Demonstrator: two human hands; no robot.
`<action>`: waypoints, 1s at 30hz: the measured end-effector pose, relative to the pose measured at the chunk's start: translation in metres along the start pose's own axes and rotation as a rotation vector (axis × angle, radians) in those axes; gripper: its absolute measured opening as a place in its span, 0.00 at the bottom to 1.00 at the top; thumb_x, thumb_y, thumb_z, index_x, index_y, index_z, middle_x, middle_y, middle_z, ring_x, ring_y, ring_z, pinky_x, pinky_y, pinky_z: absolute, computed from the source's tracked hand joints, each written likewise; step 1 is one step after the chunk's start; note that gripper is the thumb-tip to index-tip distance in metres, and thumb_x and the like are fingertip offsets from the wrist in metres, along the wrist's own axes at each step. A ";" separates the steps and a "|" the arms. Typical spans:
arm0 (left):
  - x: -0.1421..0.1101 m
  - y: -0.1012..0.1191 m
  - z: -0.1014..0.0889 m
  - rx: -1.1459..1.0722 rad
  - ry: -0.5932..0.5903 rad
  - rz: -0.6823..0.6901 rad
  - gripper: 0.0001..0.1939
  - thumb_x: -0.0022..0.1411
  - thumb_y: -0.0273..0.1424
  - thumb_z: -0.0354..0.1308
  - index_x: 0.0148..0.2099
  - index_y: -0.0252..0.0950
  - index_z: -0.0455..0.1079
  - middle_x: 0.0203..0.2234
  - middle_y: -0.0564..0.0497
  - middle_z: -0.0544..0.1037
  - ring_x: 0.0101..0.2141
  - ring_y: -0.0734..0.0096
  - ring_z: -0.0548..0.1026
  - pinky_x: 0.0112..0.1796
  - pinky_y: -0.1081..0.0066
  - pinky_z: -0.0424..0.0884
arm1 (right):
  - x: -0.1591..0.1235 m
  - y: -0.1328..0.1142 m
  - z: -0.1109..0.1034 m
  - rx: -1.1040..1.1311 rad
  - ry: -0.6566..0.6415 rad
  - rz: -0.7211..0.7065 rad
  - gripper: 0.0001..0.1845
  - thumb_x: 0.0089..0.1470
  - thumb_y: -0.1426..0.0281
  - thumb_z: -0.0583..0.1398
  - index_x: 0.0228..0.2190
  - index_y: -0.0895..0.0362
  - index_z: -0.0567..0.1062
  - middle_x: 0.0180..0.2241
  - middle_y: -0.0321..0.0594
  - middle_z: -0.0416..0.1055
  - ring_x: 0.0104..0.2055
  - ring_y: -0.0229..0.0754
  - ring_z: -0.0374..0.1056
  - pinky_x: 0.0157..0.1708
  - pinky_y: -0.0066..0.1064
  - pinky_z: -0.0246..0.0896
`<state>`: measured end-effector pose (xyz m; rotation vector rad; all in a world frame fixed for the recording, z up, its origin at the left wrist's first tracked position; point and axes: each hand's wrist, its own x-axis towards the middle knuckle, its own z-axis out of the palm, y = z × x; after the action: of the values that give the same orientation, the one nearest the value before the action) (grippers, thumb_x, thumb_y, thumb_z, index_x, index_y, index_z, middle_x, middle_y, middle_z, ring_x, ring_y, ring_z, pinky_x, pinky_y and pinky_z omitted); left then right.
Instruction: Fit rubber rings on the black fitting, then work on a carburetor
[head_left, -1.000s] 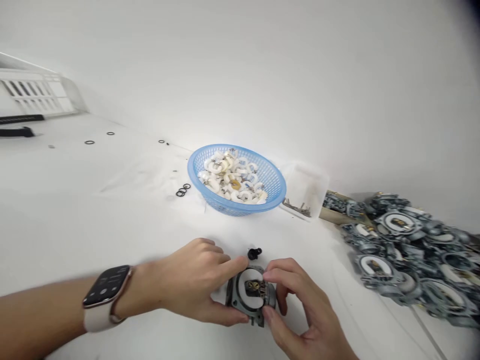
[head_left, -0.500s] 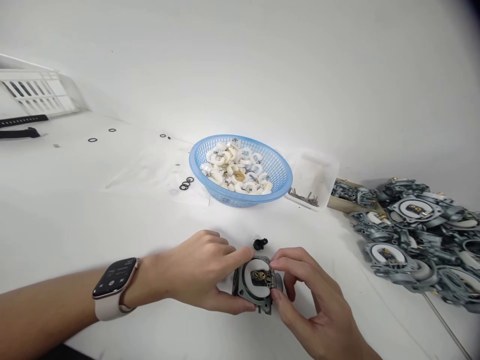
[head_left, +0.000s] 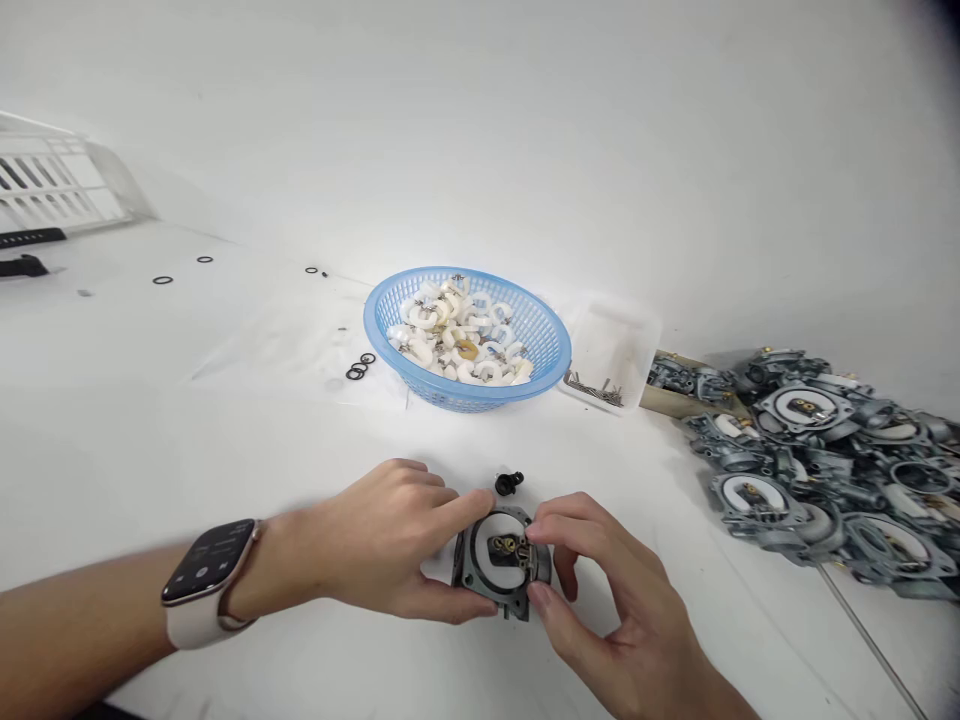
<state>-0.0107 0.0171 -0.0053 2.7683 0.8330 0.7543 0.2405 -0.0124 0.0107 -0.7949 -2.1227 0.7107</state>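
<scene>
A grey metal carburetor body (head_left: 517, 598) lies on the white table with its open bowl side up. A white C-shaped float (head_left: 487, 570) sits in it, around brass jets. My left hand (head_left: 397, 545), with a watch on its wrist, grips the carburetor's left side between thumb and fingers. At the right edge, by the float's hinge, my right hand (head_left: 615, 590) has its thumb and index fingertips on either end of the hinge. Whether a small pin is between those fingertips cannot be made out. Just behind the carburetor lies a small black part (head_left: 508, 484).
Behind stands a blue basket (head_left: 555, 370) full of white floats. To its right is a clear plastic tray (head_left: 634, 350) with metal pins (head_left: 596, 388). Carburetors (head_left: 810, 470) are heaped at the right. Black O-rings (head_left: 358, 370) lie left of the basket; a white crate (head_left: 67, 185) is far left.
The view has shifted slightly, so everything appears a little further left. Both hands keep their places on the carburetor, and the right fingertips have barely moved at the hinge.
</scene>
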 end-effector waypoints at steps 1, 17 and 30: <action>0.000 0.000 0.000 0.000 0.004 0.001 0.25 0.67 0.50 0.59 0.51 0.33 0.68 0.21 0.57 0.72 0.20 0.67 0.72 0.23 0.66 0.63 | 0.000 0.000 0.000 0.002 0.002 -0.007 0.22 0.59 0.81 0.58 0.52 0.51 0.69 0.45 0.40 0.68 0.29 0.35 0.64 0.29 0.30 0.69; -0.001 -0.001 0.001 -0.008 0.010 0.006 0.26 0.68 0.50 0.57 0.53 0.32 0.68 0.21 0.56 0.73 0.20 0.67 0.72 0.23 0.65 0.64 | 0.000 -0.001 -0.002 0.032 -0.013 0.023 0.20 0.61 0.81 0.56 0.52 0.51 0.69 0.44 0.40 0.68 0.31 0.36 0.64 0.30 0.30 0.68; -0.001 0.000 0.001 -0.002 0.012 0.009 0.26 0.68 0.51 0.57 0.53 0.33 0.68 0.21 0.57 0.73 0.20 0.66 0.72 0.23 0.65 0.64 | 0.000 0.004 -0.001 0.003 -0.011 0.031 0.20 0.62 0.81 0.55 0.51 0.51 0.69 0.46 0.41 0.66 0.31 0.35 0.65 0.32 0.31 0.69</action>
<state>-0.0110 0.0171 -0.0063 2.7706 0.8221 0.7732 0.2424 -0.0100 0.0086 -0.8258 -2.1233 0.7362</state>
